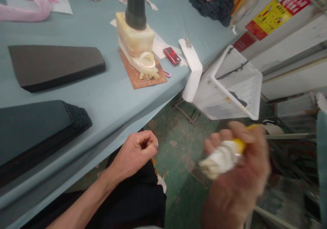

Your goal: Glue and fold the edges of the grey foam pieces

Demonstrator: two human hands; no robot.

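My right hand (242, 167), smeared by motion, is wrapped round a brush (222, 157). The brush has a yellow handle, a white wrapped middle and a cream-coloured tip pointing left over the floor. My left hand (140, 147) is curled loosely closed above my dark-clad lap, with nothing visible in its fingers. On the table beyond it stands a yellowed glue container (134, 40) with a dark cone on top and a crusted ring-shaped opening in front. A dark grey foam piece (57, 65) lies to the left. Nearer me is a dark teal padded piece (35, 130), gathered at its end.
A brown board (130, 75) lies under the container on the blue-covered table (102, 96). A red box-like gadget (172, 56) and a bent white strip (192, 63) are near the edge. A white plastic bin (212, 92) stands right of the table. Dark cloth (214, 4) lies at the back.
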